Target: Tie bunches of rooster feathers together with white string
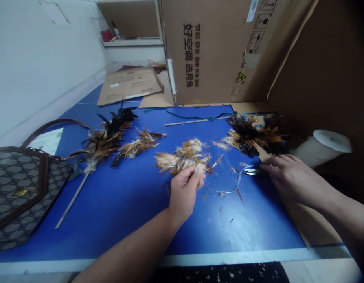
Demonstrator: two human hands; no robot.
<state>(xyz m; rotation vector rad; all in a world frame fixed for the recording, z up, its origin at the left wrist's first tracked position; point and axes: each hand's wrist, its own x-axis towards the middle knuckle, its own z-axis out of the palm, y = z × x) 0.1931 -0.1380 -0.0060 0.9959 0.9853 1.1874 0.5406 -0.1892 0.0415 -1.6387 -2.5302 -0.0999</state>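
My left hand [184,189] is closed in a pinch on a bunch of pale tan feathers [182,157] lying mid-table. My right hand [288,177] rests on the blue table [120,200], its fingers laid on metal spring scissors [251,170] whose thin looped handle [226,188] curves toward my left hand. A feather duster on a stick [96,147] with black and brown feathers lies to the left. A smaller feather bunch [136,146] sits beside it. A dark heap of feathers [254,135] lies beyond my right hand.
A patterned brown handbag [21,188] sits at the left table edge. A large printed cardboard box [223,51] stands at the back, flat cardboard [129,84] beside it. A white roll [323,147] lies at the right. A thin stick [196,121] and green cord [199,116] lie near the box.
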